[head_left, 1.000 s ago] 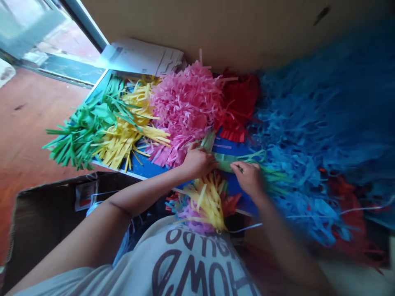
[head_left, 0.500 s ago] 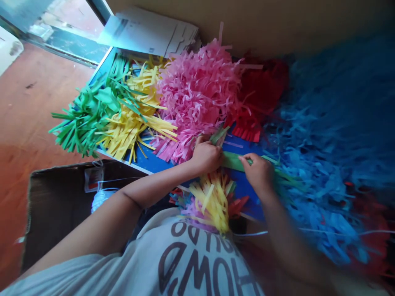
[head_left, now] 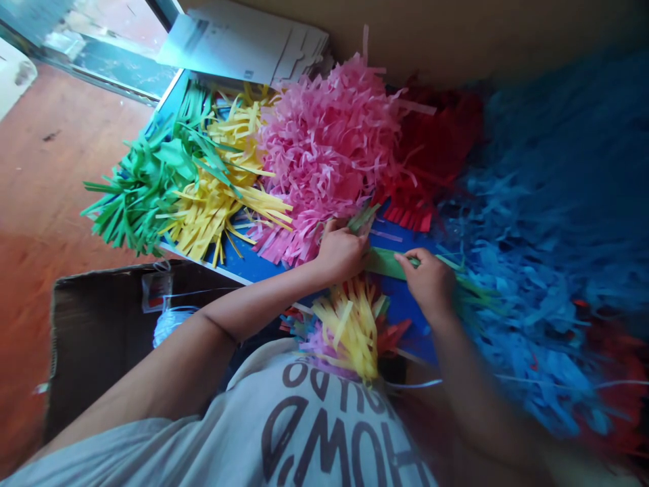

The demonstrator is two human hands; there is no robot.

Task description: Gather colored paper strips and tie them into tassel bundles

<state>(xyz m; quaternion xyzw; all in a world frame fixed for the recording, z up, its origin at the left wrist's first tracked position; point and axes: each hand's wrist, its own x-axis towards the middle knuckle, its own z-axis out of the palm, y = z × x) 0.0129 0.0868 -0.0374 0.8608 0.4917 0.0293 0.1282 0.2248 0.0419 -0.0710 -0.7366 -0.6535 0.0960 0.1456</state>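
A green fringed paper strip (head_left: 386, 262) stretches between my two hands above the blue tabletop. My left hand (head_left: 345, 251) is closed on its left part, with fringe ends poking out beyond the fingers. My right hand (head_left: 428, 277) pinches the strip farther right, and thin green fringes trail past it toward the blue paper. Just below my left hand, a yellow paper tassel (head_left: 352, 325) hangs against my shirt, with pink and red fringes around it. A white string (head_left: 416, 385) runs off to the right from there.
Piles of green fringe (head_left: 147, 179), yellow fringe (head_left: 203, 210), pink fringe (head_left: 329, 135), red fringe (head_left: 430, 149) and blue fringe (head_left: 527, 297) cover the blue table (head_left: 241, 267). Papers (head_left: 243, 44) lie at the back. A cardboard box (head_left: 96, 338) and white string ball (head_left: 172, 325) are at lower left.
Both hands keep their grip on the green strip. The right hand has shifted very slightly to the right; the view has moved a little.
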